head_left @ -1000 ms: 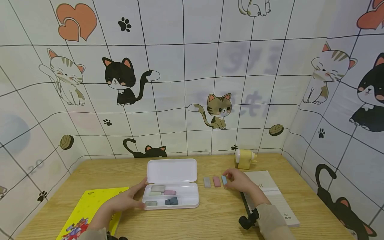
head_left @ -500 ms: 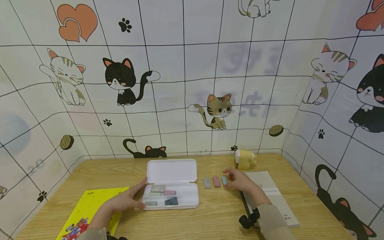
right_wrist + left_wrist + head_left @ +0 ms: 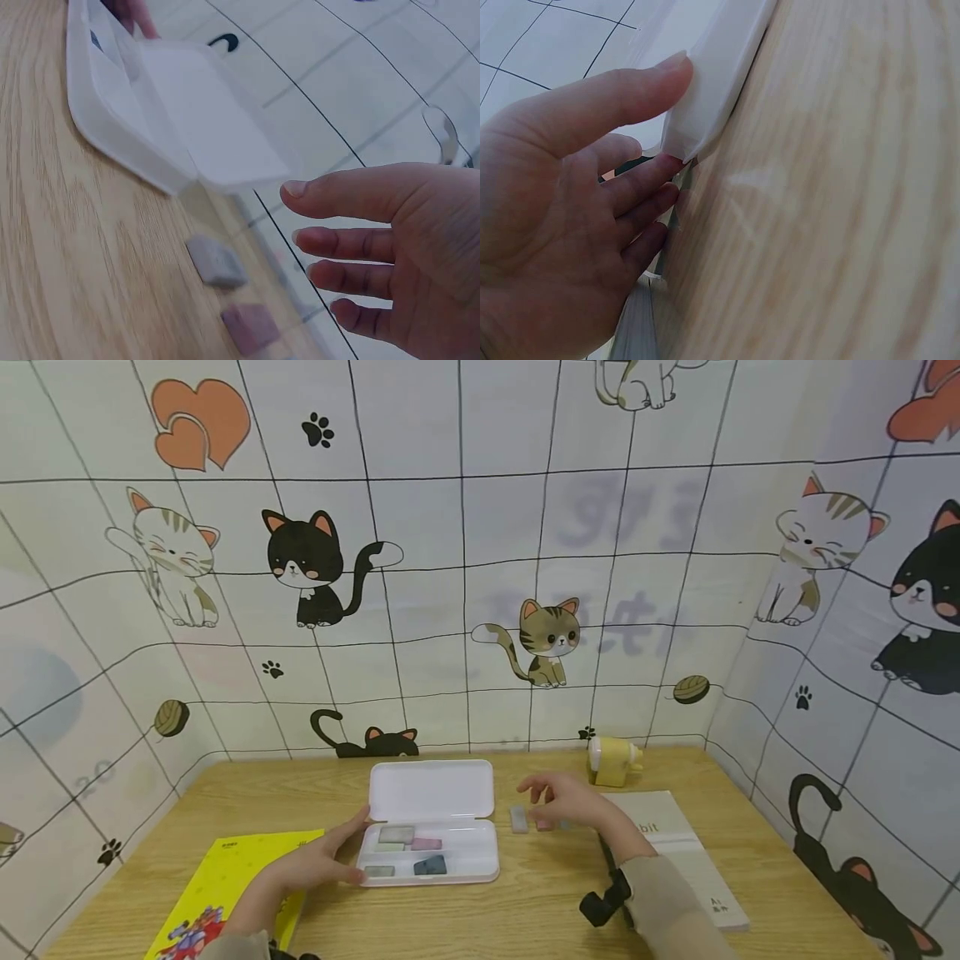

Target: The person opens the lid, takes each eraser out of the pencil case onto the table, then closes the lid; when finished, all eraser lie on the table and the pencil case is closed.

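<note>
Hands are both seen unclenched: nothing is grasped by the right hand (image 3: 566,800), its fingers loosely bent, while the case's left end is touched by the relaxed thumb and fingers of the left hand (image 3: 317,864). Behind, a cat-printed cloth (image 3: 420,610) is marked with blurred lettering that cannot be read. On the worktop (image 3: 525,910), a yellow book (image 3: 225,868) is partly covered by the left forearm; its small print cannot be made out. On the pale notebook (image 3: 686,852), "bit" can be read. The white case (image 3: 476,860) is opened, and several small blocks are held in its compartments. A yellow device (image 3: 611,764) is placed behind the right hand. Beneath that hand, the pink block (image 3: 544,826) and blue block (image 3: 565,825) are partly hidden; the grey block (image 3: 518,819) is left uncovered, just beside its fingertips.
</note>
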A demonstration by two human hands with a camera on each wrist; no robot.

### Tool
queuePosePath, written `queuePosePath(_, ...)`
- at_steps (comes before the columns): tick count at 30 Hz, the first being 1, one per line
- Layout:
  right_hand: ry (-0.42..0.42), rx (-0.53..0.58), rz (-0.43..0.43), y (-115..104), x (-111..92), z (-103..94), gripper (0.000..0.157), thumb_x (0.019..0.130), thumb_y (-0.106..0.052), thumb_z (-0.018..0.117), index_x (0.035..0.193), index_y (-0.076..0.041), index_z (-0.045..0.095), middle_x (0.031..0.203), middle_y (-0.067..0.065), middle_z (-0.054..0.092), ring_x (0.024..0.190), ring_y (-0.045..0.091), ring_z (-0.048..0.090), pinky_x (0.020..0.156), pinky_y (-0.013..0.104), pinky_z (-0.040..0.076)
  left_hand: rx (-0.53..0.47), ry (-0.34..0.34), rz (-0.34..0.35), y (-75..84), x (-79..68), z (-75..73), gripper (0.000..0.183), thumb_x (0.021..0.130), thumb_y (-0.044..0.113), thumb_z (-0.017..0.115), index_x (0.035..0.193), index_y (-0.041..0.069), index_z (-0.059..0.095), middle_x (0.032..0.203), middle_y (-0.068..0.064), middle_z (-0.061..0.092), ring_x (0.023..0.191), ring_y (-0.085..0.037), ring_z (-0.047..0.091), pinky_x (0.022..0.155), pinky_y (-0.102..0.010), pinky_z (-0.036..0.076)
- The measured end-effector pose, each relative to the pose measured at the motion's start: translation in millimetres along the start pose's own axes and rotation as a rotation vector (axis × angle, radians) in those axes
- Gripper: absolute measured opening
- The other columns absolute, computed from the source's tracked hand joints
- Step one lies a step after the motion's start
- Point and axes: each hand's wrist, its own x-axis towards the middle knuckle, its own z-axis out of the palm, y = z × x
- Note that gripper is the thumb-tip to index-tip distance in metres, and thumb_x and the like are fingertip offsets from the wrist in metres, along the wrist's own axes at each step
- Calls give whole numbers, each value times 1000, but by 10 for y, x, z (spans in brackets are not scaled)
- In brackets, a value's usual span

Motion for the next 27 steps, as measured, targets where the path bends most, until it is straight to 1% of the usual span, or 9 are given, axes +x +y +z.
queuePosePath(2, -37, -7, 15, -99, 67, 40, 38, 87, -10, 70, 123, -5, 62, 101, 11, 59, 65, 25, 57, 56, 38, 51, 2, -2, 9, 4, -9, -2, 102, 77, 23, 79, 157, 16, 15, 159, -19, 16, 143, -45, 6, 110, -67, 4)
queuePosePath(5, -94, -35, 8, -239, 177, 98, 37, 86, -8, 69, 123, -10, 63, 100, 6, 60, 58, 27, 55, 50, 41, 50, 0, -2, 17, 11, -15, -2, 102, 77, 22, 79, 157, 15, 15, 159, -19, 16, 143, -45, 6, 110, -66, 4)
queuePosePath(7, -133, -49, -11, -320, 251, 139, 38, 86, -7, 69, 123, -12, 64, 99, 4, 61, 60, 26, 57, 53, 41, 51, -1, -1, 17, 8, -12, -2, 102, 77, 22, 79, 157, 15, 15, 159, -19, 15, 144, -45, 6, 110, -66, 3)
queuePosePath(11, -201, -79, -55, -456, 409, 239, 37, 86, -8, 71, 121, -15, 65, 98, 1, 63, 76, 17, 59, 66, 33, 50, -7, 0, 16, 5, -10, -2, 102, 77, 21, 79, 156, 15, 15, 159, -20, 15, 143, -45, 6, 110, -67, 4)
queuePosePath(13, -230, -98, -64, -498, 489, 304, 36, 85, -8, 72, 120, -17, 66, 96, 0, 64, 79, 13, 59, 71, 30, 50, -9, 1, 16, 0, -9, -3, 102, 77, 20, 79, 156, 15, 16, 159, -20, 15, 143, -45, 6, 110, -67, 4)
queuePosePath(17, -274, -142, -86, -562, 637, 436, 34, 84, -7, 73, 116, -16, 68, 95, -2, 65, 77, 9, 59, 70, 27, 50, -2, 1, 15, -20, -2, -7, 102, 77, 21, 79, 156, 15, 16, 159, -20, 16, 143, -45, 7, 110, -66, 5)
queuePosePath(21, -309, -184, -107, -630, 747, 546, 34, 84, -6, 74, 116, -16, 69, 93, -3, 66, 73, 9, 57, 69, 25, 49, -4, 1, 10, -26, 3, -13, 102, 76, 22, 79, 156, 16, 16, 159, -19, 17, 143, -45, 8, 110, -66, 6)
queuePosePath(27, -351, -236, -99, -699, 863, 690, 39, 83, -3, 74, 119, -18, 68, 85, -7, 65, 64, 7, 58, 63, 21, 50, -18, 0, 2, -16, 5, -10, 102, 76, 20, 79, 156, 16, 17, 158, -20, 18, 143, -45, 9, 109, -67, 6)
